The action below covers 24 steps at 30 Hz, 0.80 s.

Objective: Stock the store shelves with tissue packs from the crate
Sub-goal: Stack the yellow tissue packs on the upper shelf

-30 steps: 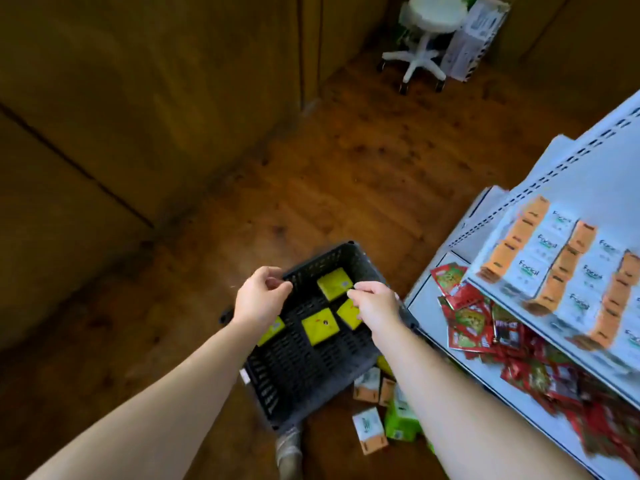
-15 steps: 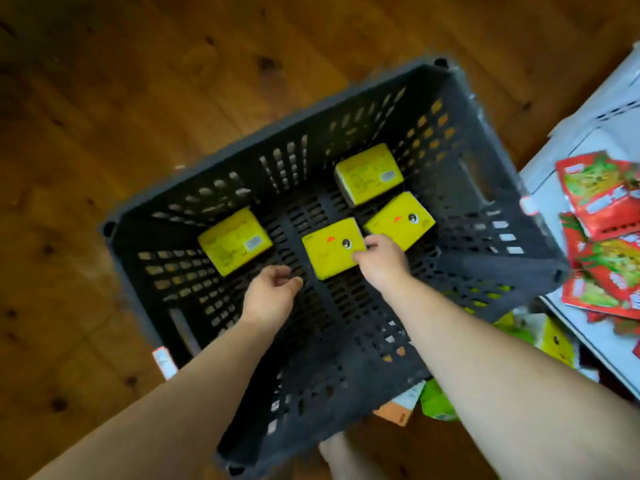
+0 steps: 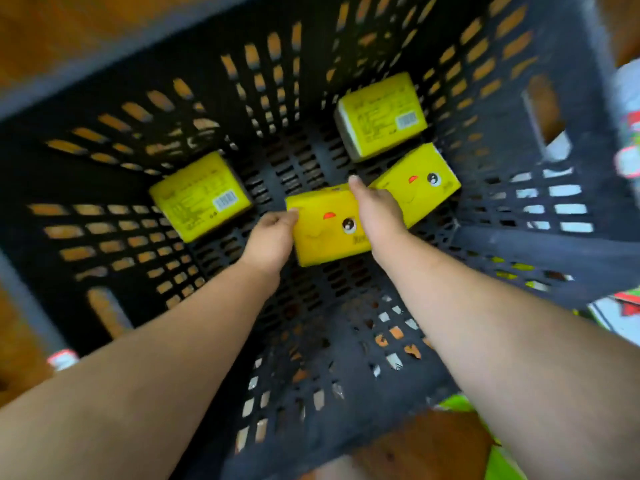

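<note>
floor (image 3: 69,36), crate (image 3: 519,244), left hand (image 3: 272,239), right hand (image 3: 379,213) holding pack (image 3: 327,226)

No legible txt. Barcode (image 3: 225,199) on left tissue pack (image 3: 194,202), another on back-right pack (image 3: 374,119); small print too blurred.

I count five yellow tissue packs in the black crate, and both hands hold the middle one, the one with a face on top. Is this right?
Not quite: the head view shows four packs in the crate, not five: the left pack, the far pack, the right pack and the middle pack, face up, which the left hand and right hand hold.
</note>
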Available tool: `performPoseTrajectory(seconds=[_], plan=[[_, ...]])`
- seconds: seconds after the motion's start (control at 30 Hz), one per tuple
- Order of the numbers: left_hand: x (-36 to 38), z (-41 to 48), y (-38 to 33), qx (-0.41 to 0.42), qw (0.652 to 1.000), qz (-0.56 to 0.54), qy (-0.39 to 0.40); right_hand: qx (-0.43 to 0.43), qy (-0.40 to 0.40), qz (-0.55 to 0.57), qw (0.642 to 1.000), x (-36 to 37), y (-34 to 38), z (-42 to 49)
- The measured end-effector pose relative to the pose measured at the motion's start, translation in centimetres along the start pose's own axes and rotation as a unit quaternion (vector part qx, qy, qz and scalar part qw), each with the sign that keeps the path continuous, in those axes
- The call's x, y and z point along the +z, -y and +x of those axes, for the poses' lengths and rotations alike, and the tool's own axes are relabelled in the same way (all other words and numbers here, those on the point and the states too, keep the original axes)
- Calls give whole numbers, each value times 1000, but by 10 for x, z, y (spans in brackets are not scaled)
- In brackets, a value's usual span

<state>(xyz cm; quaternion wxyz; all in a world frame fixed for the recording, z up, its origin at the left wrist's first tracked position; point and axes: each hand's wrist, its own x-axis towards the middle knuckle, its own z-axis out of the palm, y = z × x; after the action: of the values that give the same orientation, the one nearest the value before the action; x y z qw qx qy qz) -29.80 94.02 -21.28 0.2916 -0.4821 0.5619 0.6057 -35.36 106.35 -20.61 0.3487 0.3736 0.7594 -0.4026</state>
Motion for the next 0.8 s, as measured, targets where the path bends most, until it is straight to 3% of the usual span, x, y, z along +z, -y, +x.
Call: performPoseTrajectory(seconds=[0.17, 0.33, 0.6, 0.8], plan=[[-25, -102, -60, -23, 997, -77, -14, -15, -55, 118, 991, -44, 42, -97], [-43, -213, -148, 1, 993, -108, -42, -86, -11, 223, 971, -101, 96, -207], [-52, -372, -245, 20, 994, -60, 91, -178, -26, 268, 946, -196, 151, -348], [-57, -455, -270, 102, 982, -72, 145, -195, -27, 415, 888, -233, 167, -437]])
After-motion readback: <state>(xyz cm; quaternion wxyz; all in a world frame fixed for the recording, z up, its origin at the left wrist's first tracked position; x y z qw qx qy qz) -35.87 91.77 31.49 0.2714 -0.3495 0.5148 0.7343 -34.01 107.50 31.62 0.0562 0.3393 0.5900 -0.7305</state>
